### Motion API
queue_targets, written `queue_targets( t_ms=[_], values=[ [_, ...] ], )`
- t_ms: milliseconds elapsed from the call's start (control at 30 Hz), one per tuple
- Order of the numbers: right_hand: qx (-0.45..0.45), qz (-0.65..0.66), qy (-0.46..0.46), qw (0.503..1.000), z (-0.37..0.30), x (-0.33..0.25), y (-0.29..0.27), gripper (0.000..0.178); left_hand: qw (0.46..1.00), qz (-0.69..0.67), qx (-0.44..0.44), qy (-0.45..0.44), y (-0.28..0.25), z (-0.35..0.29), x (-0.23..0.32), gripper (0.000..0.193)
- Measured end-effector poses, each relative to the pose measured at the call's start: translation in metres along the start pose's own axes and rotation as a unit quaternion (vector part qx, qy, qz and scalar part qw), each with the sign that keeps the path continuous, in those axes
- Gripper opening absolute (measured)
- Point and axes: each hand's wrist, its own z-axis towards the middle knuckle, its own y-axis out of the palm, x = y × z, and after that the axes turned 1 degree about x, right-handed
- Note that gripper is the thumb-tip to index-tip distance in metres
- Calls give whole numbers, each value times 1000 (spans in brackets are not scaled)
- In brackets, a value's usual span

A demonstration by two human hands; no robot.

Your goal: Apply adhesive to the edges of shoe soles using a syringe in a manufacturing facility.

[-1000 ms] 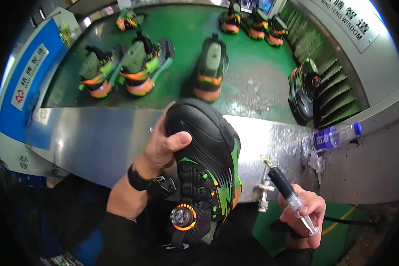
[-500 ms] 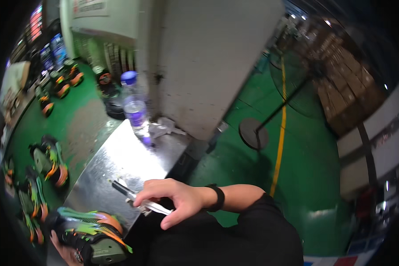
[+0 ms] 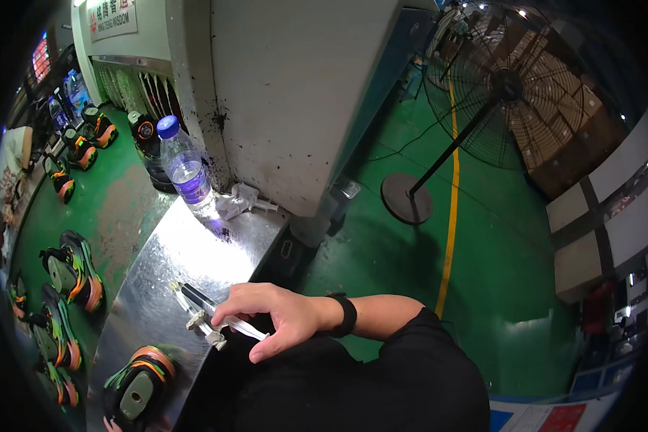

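Note:
My right hand [image 3: 270, 320], a black band on its wrist, is curled over the near edge of the metal table [image 3: 140, 299]. Between thumb and fingers it has a slim tool [image 3: 198, 294] with a dark end and a white handle; its exact kind does not show. Beside that tool lies a whitish, lumpy stick [image 3: 198, 320]. At the table's near left sits a black shoe [image 3: 138, 385] with orange and green trim, a grey-green last inside it. Fingertips of my left hand [image 3: 110, 424] are against this shoe; the rest is outside the picture.
A blue-capped bottle [image 3: 183, 162] and crumpled white plastic [image 3: 237, 200] are at the table's far end, by a pale machine housing [image 3: 288, 93]. More shoes [image 3: 72, 270] stand on the left. To the right are a standing fan [image 3: 506, 86] and stacked cartons [image 3: 565, 129].
The shoe at the near left has turned and sits lower on the table, with less of my left hand showing. My right hand keeps its hold on the tool. The view has shifted slightly.

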Motion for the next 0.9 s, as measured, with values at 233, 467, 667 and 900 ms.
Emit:
queue_targets(
  t_ms=[233, 467, 667, 900],
  values=[
    [-59, -70, 15, 996, 16, 4, 0, 60, 967, -176, 137, -127, 25, -87, 28, 43],
    [103, 54, 102, 988, -9, 5, 10, 72, 921, -309, 41, -233, 82, -102, 50, 33],
    [94, 40, 103, 989, 1, 12, 14, 82, 881, -408, -20, -240, 98, -126, 42, 51],
    [65, 15, 125, 990, 0, 15, 13, 83, 866, -438, -51, -236, 106, -121, 40, 54]
  ],
)
